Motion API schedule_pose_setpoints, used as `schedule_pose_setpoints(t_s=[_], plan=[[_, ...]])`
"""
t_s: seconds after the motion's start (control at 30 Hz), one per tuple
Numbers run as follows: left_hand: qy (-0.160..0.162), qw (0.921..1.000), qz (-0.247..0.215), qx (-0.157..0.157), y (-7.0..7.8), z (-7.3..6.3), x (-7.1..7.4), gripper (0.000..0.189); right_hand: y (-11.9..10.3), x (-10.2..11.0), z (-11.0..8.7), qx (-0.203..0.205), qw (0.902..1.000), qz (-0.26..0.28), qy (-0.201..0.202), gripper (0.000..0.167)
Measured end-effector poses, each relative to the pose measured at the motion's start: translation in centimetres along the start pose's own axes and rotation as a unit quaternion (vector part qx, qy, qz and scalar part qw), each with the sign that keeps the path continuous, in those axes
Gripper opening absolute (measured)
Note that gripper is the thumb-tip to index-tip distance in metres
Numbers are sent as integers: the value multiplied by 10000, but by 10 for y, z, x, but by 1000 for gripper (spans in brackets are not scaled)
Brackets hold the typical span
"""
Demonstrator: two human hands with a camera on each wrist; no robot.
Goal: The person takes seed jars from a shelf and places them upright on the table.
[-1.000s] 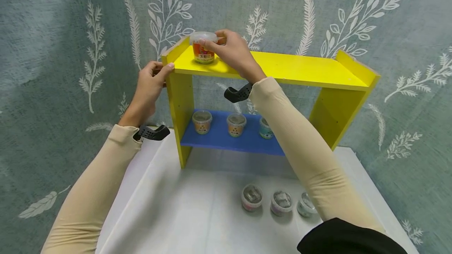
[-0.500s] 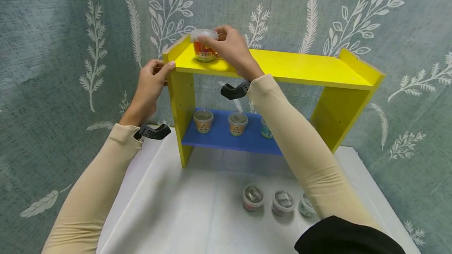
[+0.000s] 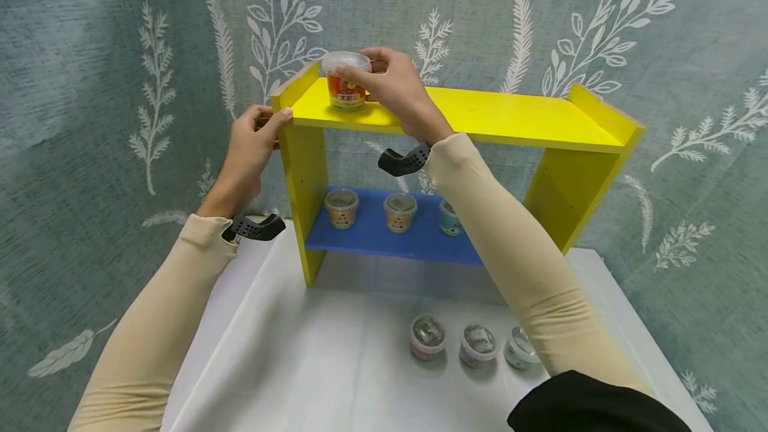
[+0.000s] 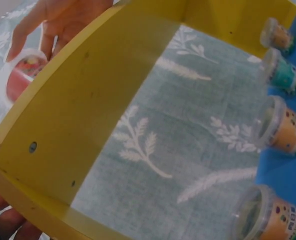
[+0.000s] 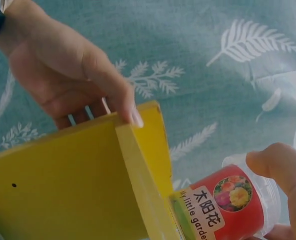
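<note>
My right hand (image 3: 399, 89) holds a small clear-lidded plastic tub (image 3: 347, 93) with a red and orange label, at the left end of the yellow top board. Its thumb lies on the front of the tub near the lid. In the right wrist view, the tub (image 5: 233, 200) shows a flower picture and the words "My little garden". My left hand (image 3: 252, 145) grips the upper left corner of the yellow shelf unit (image 3: 480, 112), thumb in front and fingers behind the side panel (image 5: 67, 175).
On the blue lower shelf (image 3: 384, 245) stand several similar tubs, including two orange-labelled ones (image 3: 342, 209) and a teal one (image 3: 450, 219). In front, three more tubs (image 3: 429, 337) stand on the white tabletop (image 3: 336, 365). Leaf-patterned green cloth (image 3: 192, 32) hangs behind.
</note>
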State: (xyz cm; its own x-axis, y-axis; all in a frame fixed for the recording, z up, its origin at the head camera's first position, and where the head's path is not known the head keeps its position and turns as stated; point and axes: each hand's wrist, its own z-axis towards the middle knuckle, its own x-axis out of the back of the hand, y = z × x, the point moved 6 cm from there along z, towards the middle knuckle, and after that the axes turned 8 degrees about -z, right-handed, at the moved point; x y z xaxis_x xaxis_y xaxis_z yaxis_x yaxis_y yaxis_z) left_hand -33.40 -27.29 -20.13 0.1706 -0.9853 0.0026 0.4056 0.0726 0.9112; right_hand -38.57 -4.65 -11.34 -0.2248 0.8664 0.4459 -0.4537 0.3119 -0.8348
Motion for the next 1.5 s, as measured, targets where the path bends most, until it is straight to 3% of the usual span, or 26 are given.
schedule_pose_setpoints(t_s=[0.7, 1.5], plan=[[-47, 9999, 49, -81, 1, -2, -1, 38, -11, 13, -35, 523, 9986, -10, 39, 63], [-24, 9999, 96, -53, 0, -1, -2, 38, -5, 22, -63, 676, 9974, -126, 237, 59]])
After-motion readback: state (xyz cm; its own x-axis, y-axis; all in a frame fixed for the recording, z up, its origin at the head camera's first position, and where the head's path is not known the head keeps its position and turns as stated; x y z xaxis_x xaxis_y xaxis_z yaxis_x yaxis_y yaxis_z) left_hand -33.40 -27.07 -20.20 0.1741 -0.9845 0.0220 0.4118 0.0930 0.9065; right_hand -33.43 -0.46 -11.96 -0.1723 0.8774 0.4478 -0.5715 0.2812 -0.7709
